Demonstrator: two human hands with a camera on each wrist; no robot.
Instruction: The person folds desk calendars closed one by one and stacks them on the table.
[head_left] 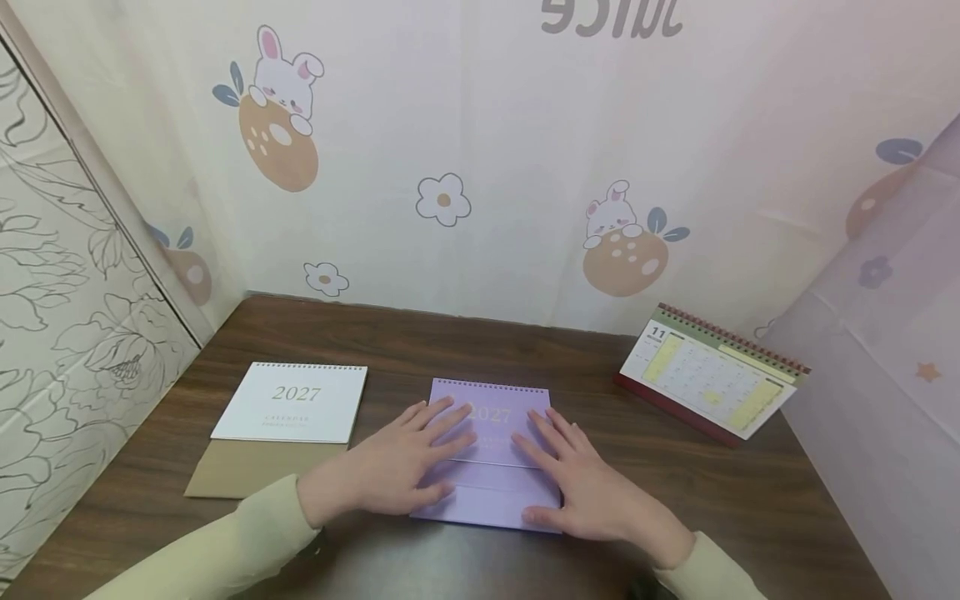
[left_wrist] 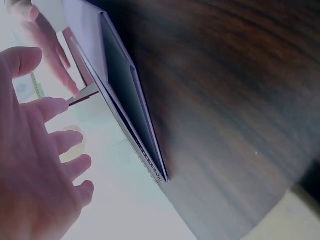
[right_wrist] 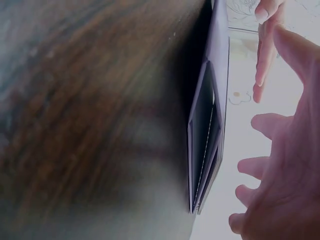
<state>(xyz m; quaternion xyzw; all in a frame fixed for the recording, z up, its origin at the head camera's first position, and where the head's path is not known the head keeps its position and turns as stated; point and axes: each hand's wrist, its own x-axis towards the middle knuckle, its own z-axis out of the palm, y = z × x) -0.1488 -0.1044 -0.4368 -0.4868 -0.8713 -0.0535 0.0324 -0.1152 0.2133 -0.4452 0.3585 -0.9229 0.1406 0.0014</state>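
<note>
A purple desk calendar (head_left: 491, 476) marked 2027 stands low on the table between both hands, its spiral binding along the far edge. Over its left side, my left hand (head_left: 390, 462) has its fingers spread. My right hand (head_left: 588, 483) spreads its fingers over the right side. Both wrist views show a gap between the fingers and the calendar (left_wrist: 90, 30), and neither hand holds anything. From the side, the calendar (right_wrist: 220, 45) appears as a folded stand with a hollow under its cover. The fingers partly hide the cover's printing.
To the left stands a white 2027 calendar (head_left: 292, 412) on a tan base (head_left: 258, 469). At the back right a calendar with a red base (head_left: 708, 379) shows a page marked 11. The dark wooden table (head_left: 480, 337) meets a curtain (head_left: 510, 125) printed with rabbits along its back edge.
</note>
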